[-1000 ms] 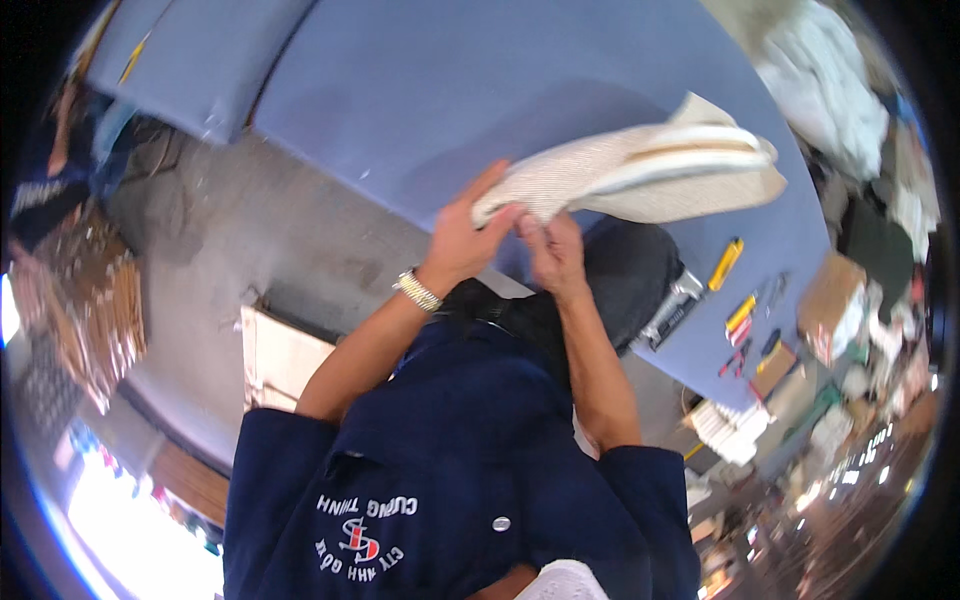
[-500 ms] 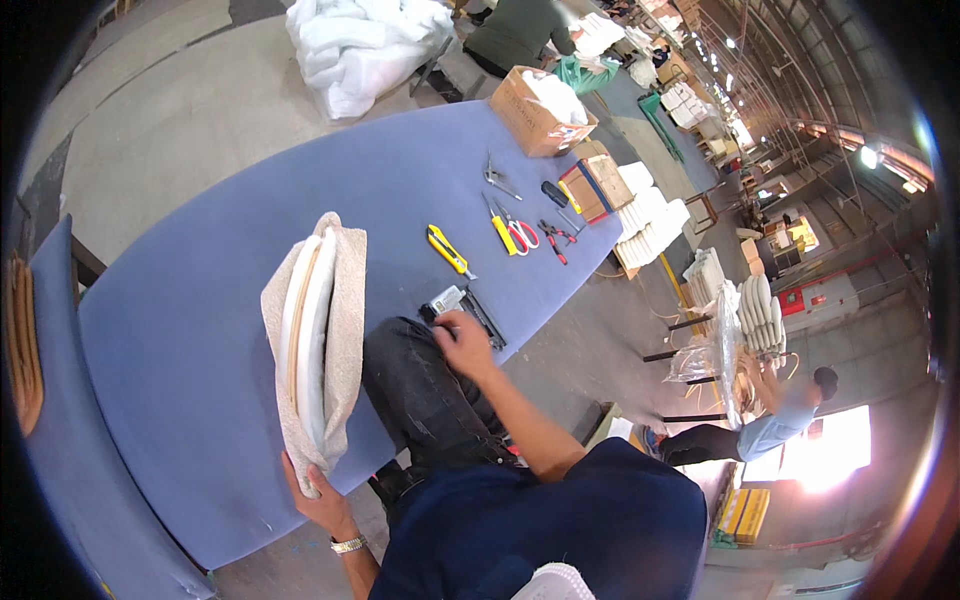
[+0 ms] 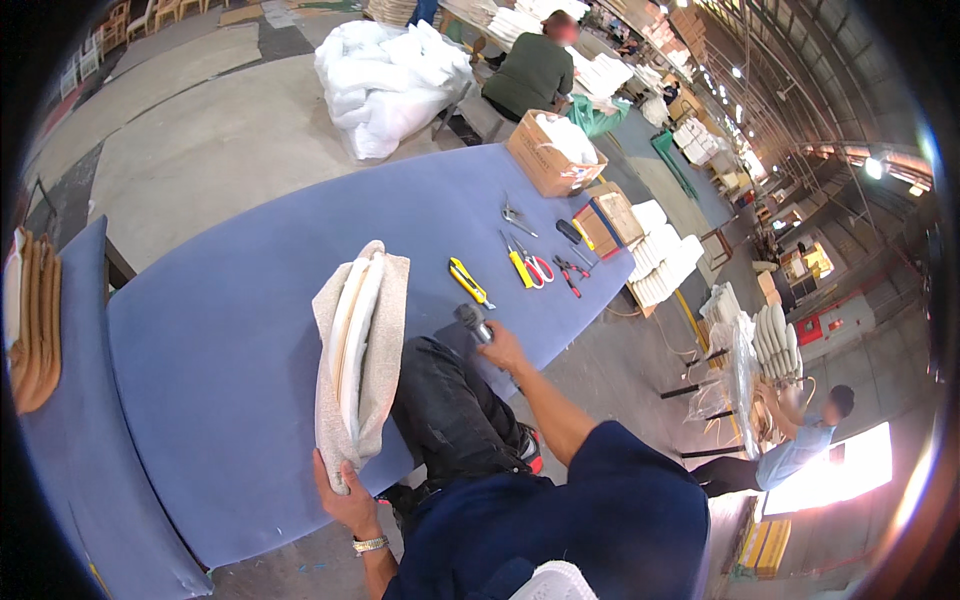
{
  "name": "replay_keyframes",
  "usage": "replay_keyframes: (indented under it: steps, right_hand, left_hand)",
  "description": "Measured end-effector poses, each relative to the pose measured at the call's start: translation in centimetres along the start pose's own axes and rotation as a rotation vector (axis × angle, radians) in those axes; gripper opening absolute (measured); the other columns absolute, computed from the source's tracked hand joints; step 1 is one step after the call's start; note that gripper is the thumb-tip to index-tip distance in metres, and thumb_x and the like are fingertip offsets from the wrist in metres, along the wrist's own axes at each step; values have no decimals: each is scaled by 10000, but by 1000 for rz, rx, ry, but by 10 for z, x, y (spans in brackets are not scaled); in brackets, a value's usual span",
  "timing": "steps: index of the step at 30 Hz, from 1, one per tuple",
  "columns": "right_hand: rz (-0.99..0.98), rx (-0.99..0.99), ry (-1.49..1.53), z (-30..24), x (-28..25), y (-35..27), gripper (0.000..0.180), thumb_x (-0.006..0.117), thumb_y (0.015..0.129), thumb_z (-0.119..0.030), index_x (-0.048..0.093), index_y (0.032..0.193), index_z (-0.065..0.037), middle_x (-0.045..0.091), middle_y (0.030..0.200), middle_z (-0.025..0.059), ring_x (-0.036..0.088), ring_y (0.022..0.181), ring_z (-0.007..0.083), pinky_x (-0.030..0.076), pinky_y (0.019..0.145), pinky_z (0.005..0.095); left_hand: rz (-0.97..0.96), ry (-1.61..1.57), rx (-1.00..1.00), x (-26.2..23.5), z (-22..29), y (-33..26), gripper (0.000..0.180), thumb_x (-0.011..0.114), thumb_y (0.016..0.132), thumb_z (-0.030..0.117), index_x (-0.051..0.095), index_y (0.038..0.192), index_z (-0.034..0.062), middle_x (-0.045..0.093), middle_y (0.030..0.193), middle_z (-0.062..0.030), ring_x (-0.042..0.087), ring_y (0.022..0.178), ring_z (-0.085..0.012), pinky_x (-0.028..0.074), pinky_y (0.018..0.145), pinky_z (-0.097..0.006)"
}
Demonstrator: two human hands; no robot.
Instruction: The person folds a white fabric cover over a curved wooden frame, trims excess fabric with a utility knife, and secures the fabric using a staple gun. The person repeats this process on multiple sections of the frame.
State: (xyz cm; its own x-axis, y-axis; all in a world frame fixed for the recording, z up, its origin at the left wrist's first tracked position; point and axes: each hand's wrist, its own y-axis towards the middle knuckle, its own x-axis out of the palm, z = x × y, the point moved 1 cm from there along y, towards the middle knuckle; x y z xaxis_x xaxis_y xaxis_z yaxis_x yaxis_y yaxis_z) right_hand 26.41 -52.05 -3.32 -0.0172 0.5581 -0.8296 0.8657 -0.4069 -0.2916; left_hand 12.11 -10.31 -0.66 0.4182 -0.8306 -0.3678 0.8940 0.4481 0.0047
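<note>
My left hand (image 3: 347, 497) grips the near end of a curved padded piece (image 3: 352, 340) standing on its edge on the blue table (image 3: 220, 330). Beige woven fabric wraps around white padding, and a thin wooden edge shows between the folds. In my right hand (image 3: 505, 350) is a staple gun (image 3: 474, 322), grey and black, lifted and slightly blurred, just right of the padded piece. My right fingers are closed around its body. Beyond it lie a yellow utility knife (image 3: 470, 283), red-handled scissors (image 3: 539, 270) and red-handled pliers (image 3: 571, 277).
At the table's far end stand a cardboard box with white stuffing (image 3: 550, 160) and a smaller box (image 3: 610, 220). A big white bag (image 3: 390, 85) sits beyond the table. Curved wooden pieces (image 3: 38, 330) rest at far left. One co-worker (image 3: 535, 75) sits ahead; another (image 3: 795, 440) stands right.
The staple gun has come up off the table in my right hand. My left hand keeps hold of the padded piece. The whole view has shifted slightly.
</note>
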Motion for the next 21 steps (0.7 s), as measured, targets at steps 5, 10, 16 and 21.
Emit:
replay_keyframes:
  steps: [5, 10, 16, 21]
  right_hand:
    - [-111, -2, 370, -72, -82, -72, 487, 755, 896, -363, 657, 1238, -29, 697, 912, 108, 685, 898, 171, 561, 786, 336]
    - [-185, -308, 497, -128, -74, -146, 406, 796, 901, -186, 602, 1221, -30, 656, 946, 54, 639, 881, 122, 544, 776, 294]
    - [-673, -329, 474, -177, -33, -208, 481, 808, 896, -92, 597, 1321, -17, 687, 1194, 79, 626, 1123, 142, 514, 955, 307]
    - [-635, -402, 272, -177, -5, -238, 280, 798, 905, -117, 735, 1150, 3, 774, 1076, 113, 725, 1047, 196, 549, 933, 344]
  left_hand:
    - [8, 14, 23, 6, 4, -6, 548, 657, 1011, 293, 559, 1436, -38, 612, 1420, -247, 594, 1296, -389, 449, 1085, -438]
    - [6, 9, 5, 9, 8, -7, 546, 670, 986, 252, 557, 1440, -29, 598, 1437, -247, 561, 1334, -422, 420, 1122, -473]
    - [55, -8, 26, 11, -13, -9, 541, 699, 974, 272, 580, 1416, -16, 605, 1433, -228, 551, 1345, -419, 405, 1153, -470]
    - [69, 78, 92, 3, 3, -10, 609, 810, 890, 278, 600, 1418, 60, 630, 1415, -177, 548, 1359, -411, 454, 1121, -459]
